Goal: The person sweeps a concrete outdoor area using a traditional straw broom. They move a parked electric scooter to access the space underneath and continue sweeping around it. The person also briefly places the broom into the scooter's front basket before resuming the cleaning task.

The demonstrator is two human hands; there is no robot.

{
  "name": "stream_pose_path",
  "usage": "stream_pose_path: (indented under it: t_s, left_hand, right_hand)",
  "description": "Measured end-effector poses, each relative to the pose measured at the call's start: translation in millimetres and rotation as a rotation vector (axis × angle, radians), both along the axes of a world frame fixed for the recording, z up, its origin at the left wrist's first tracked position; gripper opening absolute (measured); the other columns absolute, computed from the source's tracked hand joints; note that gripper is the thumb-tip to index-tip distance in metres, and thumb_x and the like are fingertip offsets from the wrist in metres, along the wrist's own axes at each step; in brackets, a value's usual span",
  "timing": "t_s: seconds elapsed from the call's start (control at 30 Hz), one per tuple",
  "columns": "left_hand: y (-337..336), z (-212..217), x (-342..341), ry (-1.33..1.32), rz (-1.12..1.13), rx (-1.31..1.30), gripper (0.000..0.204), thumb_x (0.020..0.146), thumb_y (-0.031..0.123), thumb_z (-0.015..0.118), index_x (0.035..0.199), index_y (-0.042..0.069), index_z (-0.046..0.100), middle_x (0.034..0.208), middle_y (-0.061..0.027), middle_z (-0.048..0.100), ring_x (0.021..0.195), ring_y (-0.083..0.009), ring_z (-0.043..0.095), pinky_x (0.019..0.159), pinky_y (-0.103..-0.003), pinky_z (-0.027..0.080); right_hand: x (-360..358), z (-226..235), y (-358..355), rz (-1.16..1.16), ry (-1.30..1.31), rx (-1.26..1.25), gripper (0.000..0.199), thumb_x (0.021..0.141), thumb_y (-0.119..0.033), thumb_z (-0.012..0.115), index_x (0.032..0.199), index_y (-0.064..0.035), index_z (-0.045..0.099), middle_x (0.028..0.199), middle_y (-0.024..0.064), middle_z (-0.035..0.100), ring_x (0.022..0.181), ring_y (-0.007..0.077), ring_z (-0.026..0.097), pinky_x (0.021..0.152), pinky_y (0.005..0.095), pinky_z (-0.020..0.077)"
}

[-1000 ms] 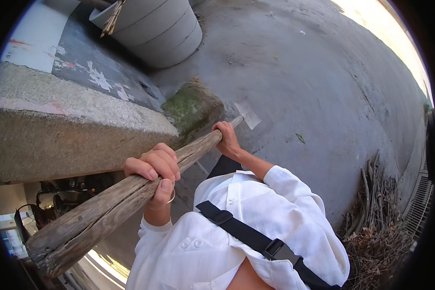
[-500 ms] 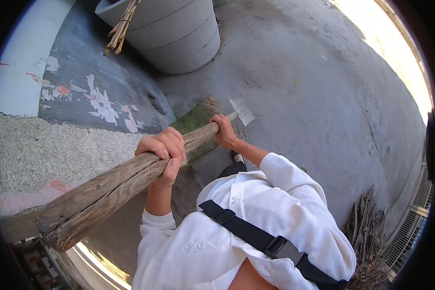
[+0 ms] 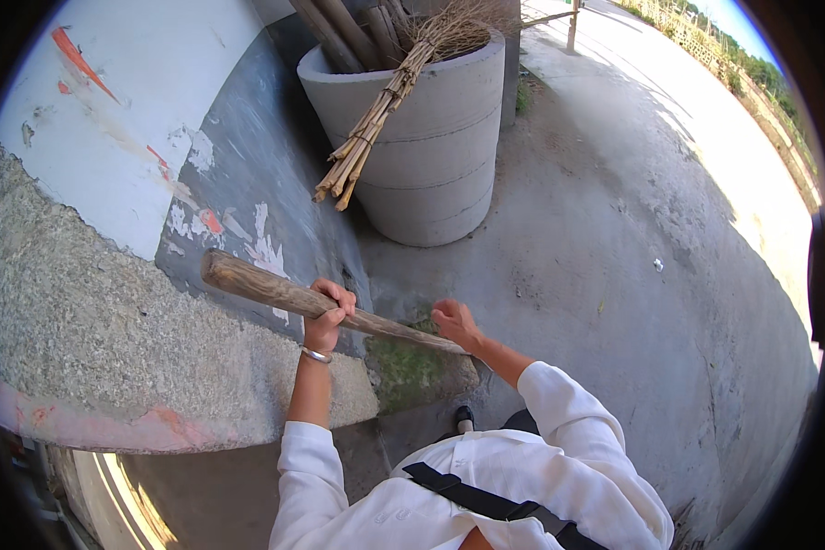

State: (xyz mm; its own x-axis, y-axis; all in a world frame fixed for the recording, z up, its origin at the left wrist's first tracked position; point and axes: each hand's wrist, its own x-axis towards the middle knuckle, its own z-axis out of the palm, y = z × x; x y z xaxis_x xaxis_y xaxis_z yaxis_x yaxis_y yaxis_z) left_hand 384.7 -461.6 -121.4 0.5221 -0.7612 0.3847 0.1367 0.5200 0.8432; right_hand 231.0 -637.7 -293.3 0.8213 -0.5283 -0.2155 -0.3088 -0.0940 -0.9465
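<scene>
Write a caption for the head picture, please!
Left fingers grip a wooden pole near a grey pot and twig broom.

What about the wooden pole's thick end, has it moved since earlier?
Yes, toward the planter: the wooden pole's thick end, earlier out by the concrete ledge's outer edge, now shows against the dark wall panel.

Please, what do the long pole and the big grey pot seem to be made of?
The long pole: apparently wood, bare and dull, with uneven brown streaks.
The big grey pot: probably concrete, matt, with thin dark rings; moulded plastic remains possible.
</scene>
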Motion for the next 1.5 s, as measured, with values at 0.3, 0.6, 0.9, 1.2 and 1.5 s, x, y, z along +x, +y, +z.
stream_pose_path:
  t_s: [0.3, 0.6, 0.9, 1.2, 1.5]
  left_hand:
    - [34, -39, -28, 0.275, 0.842, 0.227, 0.017, 0.077, 0.014, 0.059, 0.09, 0.009, 0.048, 0.083, -0.0004, 0.05, 0.078, -0.0107, 0.047, 0.069, -0.025, 0.039]
    - [27, -89, -104, 1.098, 0.652, 0.576, 0.022, 0.076, 0.018, 0.059, 0.093, 0.011, 0.047, 0.094, -0.0061, 0.047, 0.097, -0.0184, 0.039, 0.084, -0.039, 0.033]
    - [-49, 4, -107, 0.874, 0.102, 0.179, 0.04, 0.084, 0.027, 0.046, 0.113, -0.001, 0.044, 0.112, -0.0171, 0.047, 0.105, -0.0282, 0.046, 0.094, -0.039, 0.036]
    - [-212, 96, -101, 0.66, -0.797, -0.041, 0.05, 0.084, 0.042, 0.041, 0.117, 0.004, 0.044, 0.108, -0.0152, 0.053, 0.103, -0.0255, 0.049, 0.092, -0.039, 0.037]
    - [-246, 50, -148, 0.798, -0.399, 0.306, 0.043, 0.08, 0.008, 0.052, 0.12, 0.004, 0.038, 0.097, -0.0084, 0.053, 0.078, -0.0121, 0.052, 0.067, -0.024, 0.047]
  right_hand:
    - [118, 176, -41, -0.044, -0.492, 0.648, 0.058, 0.084, -0.045, 0.042, 0.119, 0.0006, 0.035, 0.112, 0.0173, 0.045, 0.101, 0.0249, 0.047, 0.075, 0.0395, 0.0461]
    - [152, 230, -23, 0.094, -0.644, 1.199, 0.043, 0.084, -0.042, 0.046, 0.106, -0.0055, 0.042, 0.093, 0.011, 0.046, 0.087, 0.0248, 0.049, 0.075, 0.0435, 0.0465]
    - [62, 271, -68, 0.038, -0.697, 0.976, 0.018, 0.084, -0.016, 0.047, 0.085, 0.0015, 0.046, 0.074, 0.008, 0.049, 0.062, 0.0165, 0.053, 0.058, 0.0323, 0.0515]
    - [-70, 276, -148, 0.342, -0.601, 0.751, 0.028, 0.087, -0.024, 0.046, 0.099, 0.002, 0.048, 0.077, 0.0078, 0.055, 0.065, 0.0151, 0.056, 0.059, 0.0273, 0.0481]
    - [-79, 147, -296, 0.145, -0.337, 0.807, 0.032, 0.087, -0.026, 0.044, 0.098, 0.0022, 0.053, 0.081, 0.0093, 0.058, 0.073, 0.0178, 0.058, 0.068, 0.03, 0.0484]
